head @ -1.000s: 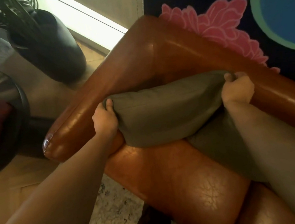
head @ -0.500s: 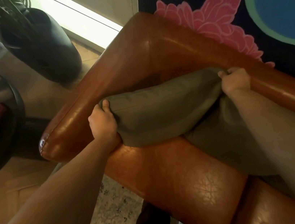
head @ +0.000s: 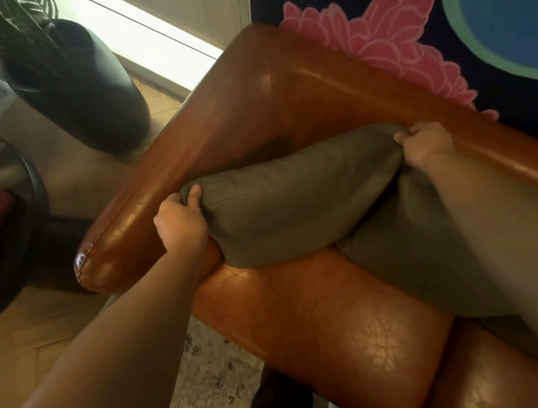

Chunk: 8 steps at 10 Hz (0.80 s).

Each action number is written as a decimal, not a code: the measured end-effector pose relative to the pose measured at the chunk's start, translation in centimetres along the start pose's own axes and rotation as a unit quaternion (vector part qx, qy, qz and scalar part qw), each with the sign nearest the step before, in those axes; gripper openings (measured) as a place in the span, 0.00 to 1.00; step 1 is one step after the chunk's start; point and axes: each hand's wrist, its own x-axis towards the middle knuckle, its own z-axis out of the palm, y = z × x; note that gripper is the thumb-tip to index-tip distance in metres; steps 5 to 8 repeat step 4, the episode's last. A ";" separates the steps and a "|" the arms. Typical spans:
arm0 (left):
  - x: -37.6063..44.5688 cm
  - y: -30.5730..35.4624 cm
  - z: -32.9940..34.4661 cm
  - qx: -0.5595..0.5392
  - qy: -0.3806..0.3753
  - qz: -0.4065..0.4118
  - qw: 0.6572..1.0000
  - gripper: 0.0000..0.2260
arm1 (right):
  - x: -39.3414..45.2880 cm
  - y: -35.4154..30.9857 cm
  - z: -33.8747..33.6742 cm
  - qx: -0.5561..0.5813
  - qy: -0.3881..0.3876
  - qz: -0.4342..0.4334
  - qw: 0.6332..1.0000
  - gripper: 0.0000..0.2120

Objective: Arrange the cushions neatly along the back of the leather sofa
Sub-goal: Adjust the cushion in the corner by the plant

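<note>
An olive-green cushion (head: 295, 203) sits in the corner of the brown leather sofa (head: 328, 316), between the armrest (head: 160, 181) and the backrest (head: 366, 93). My left hand (head: 180, 223) grips its left top corner beside the armrest. My right hand (head: 425, 147) pinches its right top corner against the backrest. A second olive cushion (head: 414, 263) lies to the right, partly hidden under my right forearm.
A dark round planter (head: 82, 91) with palm leaves stands on the floor left of the armrest. A dark round chair (head: 3, 220) with a red cushion is at far left. A colourful painting (head: 409, 28) hangs behind the backrest. A patterned rug (head: 210, 385) lies below the seat.
Both hands have kept their grip on the cushion. It has been nudged a little deeper into the sofa corner, and my view has shifted slightly.
</note>
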 end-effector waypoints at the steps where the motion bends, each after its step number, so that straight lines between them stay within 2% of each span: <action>1: 0.1 -0.2 -0.6 0.017 0.007 0.024 1.000 0.17 | -0.3 0.0 -0.1 0.009 0.005 0.003 1.000 0.21; 3: -0.9 0.2 -2.0 0.105 -0.012 0.061 0.993 0.14 | -2.5 0.0 -1.2 0.008 -0.006 0.000 1.000 0.19; 4: -2.1 0.7 -2.7 0.213 0.026 0.165 0.963 0.20 | -4.4 0.2 -2.2 0.009 0.001 -0.025 1.000 0.20; 8: -2.1 0.7 -2.7 0.213 0.026 0.165 0.963 0.20 | -4.4 0.2 -2.2 0.009 0.001 -0.025 1.000 0.20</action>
